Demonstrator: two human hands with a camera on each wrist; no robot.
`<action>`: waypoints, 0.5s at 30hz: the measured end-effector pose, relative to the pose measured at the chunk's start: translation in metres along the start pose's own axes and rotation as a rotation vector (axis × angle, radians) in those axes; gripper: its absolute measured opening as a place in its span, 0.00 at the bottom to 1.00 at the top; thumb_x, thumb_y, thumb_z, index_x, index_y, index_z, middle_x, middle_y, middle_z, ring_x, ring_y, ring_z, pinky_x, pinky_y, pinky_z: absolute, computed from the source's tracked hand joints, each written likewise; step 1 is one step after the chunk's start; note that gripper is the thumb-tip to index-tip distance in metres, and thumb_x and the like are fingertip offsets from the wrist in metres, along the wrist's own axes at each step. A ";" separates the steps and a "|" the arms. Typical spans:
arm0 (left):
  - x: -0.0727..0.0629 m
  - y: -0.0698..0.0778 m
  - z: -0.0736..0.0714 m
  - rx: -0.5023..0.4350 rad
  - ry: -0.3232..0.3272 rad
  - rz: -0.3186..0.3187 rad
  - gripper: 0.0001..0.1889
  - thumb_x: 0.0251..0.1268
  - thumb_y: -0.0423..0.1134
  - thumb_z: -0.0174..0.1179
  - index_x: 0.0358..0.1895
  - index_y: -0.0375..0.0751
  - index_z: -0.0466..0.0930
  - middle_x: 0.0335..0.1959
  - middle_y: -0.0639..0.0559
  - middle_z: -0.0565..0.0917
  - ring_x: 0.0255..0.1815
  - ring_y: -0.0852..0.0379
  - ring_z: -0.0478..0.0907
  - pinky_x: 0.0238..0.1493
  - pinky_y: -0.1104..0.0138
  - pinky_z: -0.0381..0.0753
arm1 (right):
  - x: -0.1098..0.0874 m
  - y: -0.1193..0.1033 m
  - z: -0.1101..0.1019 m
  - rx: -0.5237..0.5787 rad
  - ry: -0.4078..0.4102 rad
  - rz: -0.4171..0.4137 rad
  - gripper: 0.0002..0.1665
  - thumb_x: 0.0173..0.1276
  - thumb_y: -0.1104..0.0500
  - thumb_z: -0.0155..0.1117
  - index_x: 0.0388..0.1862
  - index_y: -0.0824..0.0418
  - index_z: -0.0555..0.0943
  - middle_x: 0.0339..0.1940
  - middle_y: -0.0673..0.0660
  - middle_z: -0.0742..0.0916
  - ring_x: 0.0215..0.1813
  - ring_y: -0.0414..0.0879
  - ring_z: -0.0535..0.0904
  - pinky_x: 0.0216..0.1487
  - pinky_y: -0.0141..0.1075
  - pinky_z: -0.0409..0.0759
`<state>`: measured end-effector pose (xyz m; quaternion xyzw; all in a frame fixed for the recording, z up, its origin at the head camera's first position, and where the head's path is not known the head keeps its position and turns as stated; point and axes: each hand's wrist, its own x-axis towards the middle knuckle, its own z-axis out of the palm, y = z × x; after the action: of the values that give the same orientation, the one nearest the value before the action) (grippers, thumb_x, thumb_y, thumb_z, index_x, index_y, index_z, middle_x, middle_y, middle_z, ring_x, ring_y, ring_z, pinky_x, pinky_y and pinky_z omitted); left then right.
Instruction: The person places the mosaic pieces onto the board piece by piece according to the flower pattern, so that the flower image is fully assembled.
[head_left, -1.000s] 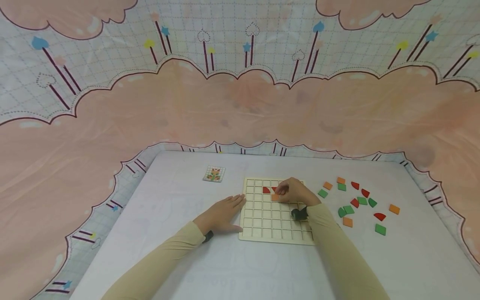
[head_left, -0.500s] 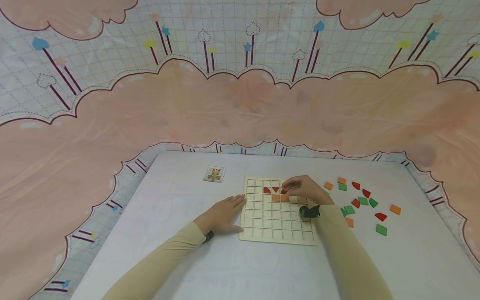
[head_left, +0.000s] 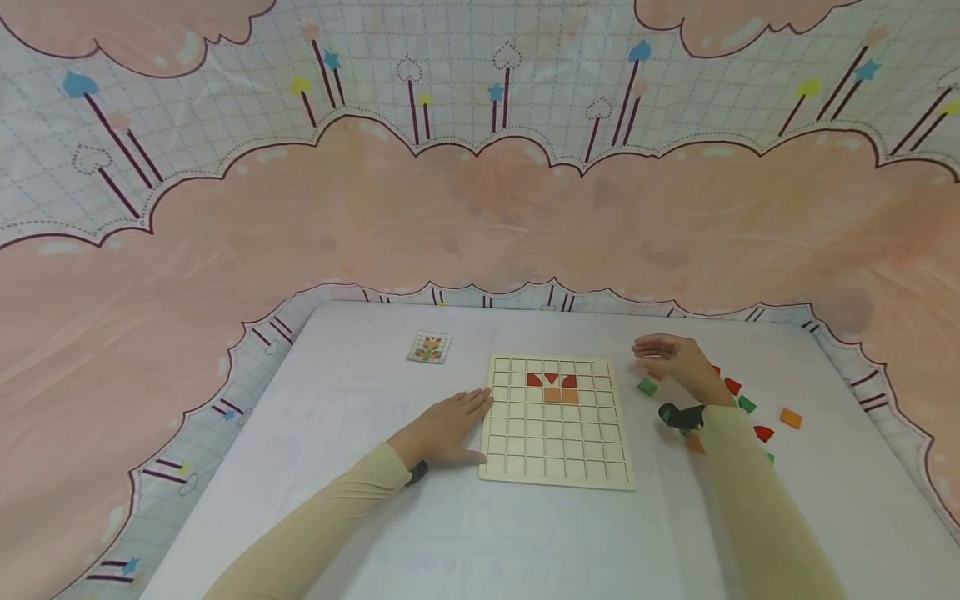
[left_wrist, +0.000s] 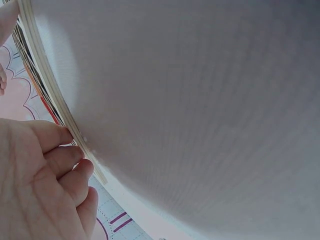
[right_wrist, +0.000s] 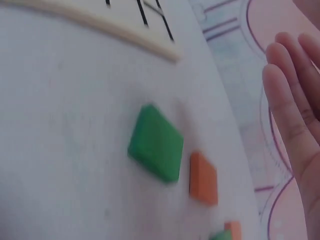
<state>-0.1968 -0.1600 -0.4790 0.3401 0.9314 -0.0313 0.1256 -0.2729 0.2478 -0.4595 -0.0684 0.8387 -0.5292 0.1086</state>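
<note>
A pale wooden grid board lies in front of the person. Near its top sit two red quarter-round tiles, a small red triangle and two orange square tiles. My left hand rests at the board's left edge, its fingertips and thumb touching the rim. My right hand hovers over the loose tiles to the right, fingers extended and holding nothing. Below its fingers lie a green square tile and an orange square tile, seen close in the right wrist view.
Several red, green and orange tiles lie scattered at the right, partly hidden by the right forearm; an orange tile is outermost. A small pattern card lies beyond the left hand. A printed cloth rises behind the white table.
The right hand sets a red quarter-round tile beside the triangle, lets go and moves right off the board to the loose tiles. A second orange square comes into view. The left hand stays put.
</note>
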 end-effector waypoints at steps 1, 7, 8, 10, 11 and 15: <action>0.000 0.000 0.000 0.002 0.000 0.001 0.50 0.58 0.70 0.48 0.74 0.38 0.47 0.77 0.46 0.49 0.77 0.52 0.47 0.77 0.61 0.52 | -0.001 0.004 -0.004 0.009 0.008 0.003 0.29 0.64 0.58 0.64 0.62 0.67 0.71 0.58 0.63 0.81 0.43 0.22 0.78 0.46 0.17 0.77; 0.001 -0.001 0.001 0.000 -0.005 0.001 0.50 0.58 0.70 0.49 0.74 0.38 0.47 0.77 0.46 0.49 0.78 0.52 0.47 0.77 0.61 0.51 | -0.011 0.020 -0.020 0.034 0.062 0.000 0.32 0.64 0.57 0.64 0.63 0.70 0.69 0.54 0.54 0.84 0.43 0.21 0.78 0.45 0.17 0.77; 0.001 -0.001 0.001 -0.002 -0.008 -0.001 0.50 0.58 0.70 0.49 0.74 0.38 0.47 0.77 0.46 0.49 0.78 0.52 0.46 0.77 0.61 0.51 | -0.012 0.022 -0.022 0.034 0.068 -0.004 0.32 0.64 0.58 0.64 0.63 0.71 0.68 0.56 0.58 0.83 0.43 0.21 0.78 0.46 0.17 0.77; 0.001 -0.001 0.001 -0.004 -0.011 -0.006 0.50 0.58 0.70 0.49 0.75 0.38 0.46 0.77 0.46 0.48 0.78 0.52 0.46 0.77 0.61 0.51 | -0.014 0.025 -0.024 0.028 0.083 0.008 0.32 0.65 0.58 0.63 0.64 0.71 0.68 0.60 0.66 0.79 0.43 0.20 0.77 0.46 0.16 0.77; 0.001 -0.001 0.001 -0.008 -0.010 -0.008 0.50 0.58 0.70 0.49 0.75 0.38 0.47 0.77 0.47 0.48 0.78 0.52 0.46 0.77 0.61 0.51 | -0.015 0.026 -0.024 0.018 0.088 0.016 0.32 0.65 0.58 0.63 0.64 0.70 0.68 0.61 0.68 0.77 0.43 0.20 0.77 0.46 0.16 0.76; 0.000 0.000 -0.001 -0.013 -0.007 -0.010 0.50 0.58 0.70 0.50 0.74 0.38 0.47 0.77 0.46 0.49 0.78 0.52 0.47 0.77 0.61 0.51 | -0.014 0.033 -0.027 -0.030 0.103 0.062 0.33 0.64 0.53 0.64 0.64 0.68 0.69 0.61 0.67 0.77 0.42 0.18 0.75 0.46 0.15 0.75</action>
<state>-0.1972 -0.1599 -0.4781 0.3347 0.9328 -0.0272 0.1311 -0.2657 0.2885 -0.4764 -0.0167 0.8526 -0.5159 0.0808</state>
